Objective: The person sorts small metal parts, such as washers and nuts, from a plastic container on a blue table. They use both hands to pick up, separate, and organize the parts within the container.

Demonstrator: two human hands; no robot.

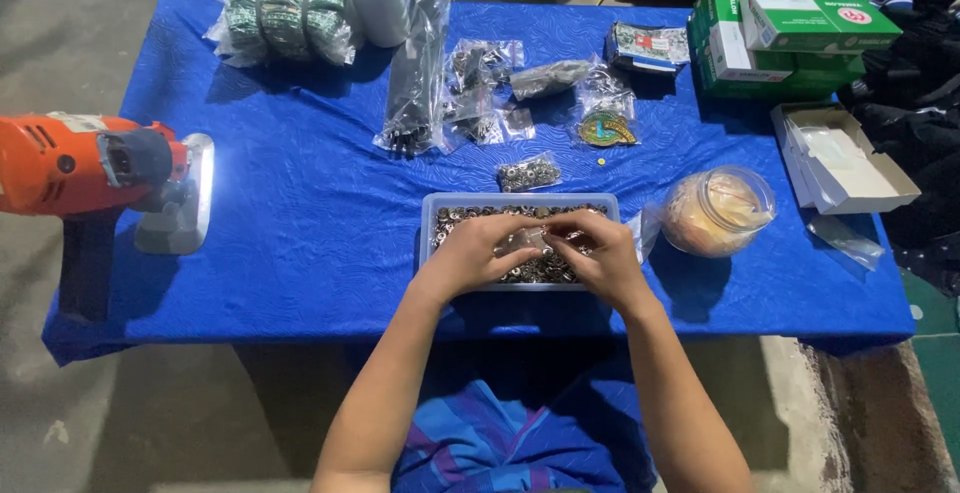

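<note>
Blue table (300, 233): tray (428, 215) w/ metal rings (480, 215).

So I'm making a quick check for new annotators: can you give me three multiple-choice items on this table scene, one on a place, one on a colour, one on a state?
1. Where does the orange power tool lie?
A. the table's left edge
B. inside the tray
C. on the green boxes

2. What colour is the tablecloth?
A. red
B. blue
C. white

3. How is the white carton at the right?
A. taped shut
C. crushed flat
B. open

Answers: 1 A, it overhangs the left side. 2 B, blue cloth covers the table. 3 B, its flap is folded back. Both the left hand and right hand work over the tray.
</note>
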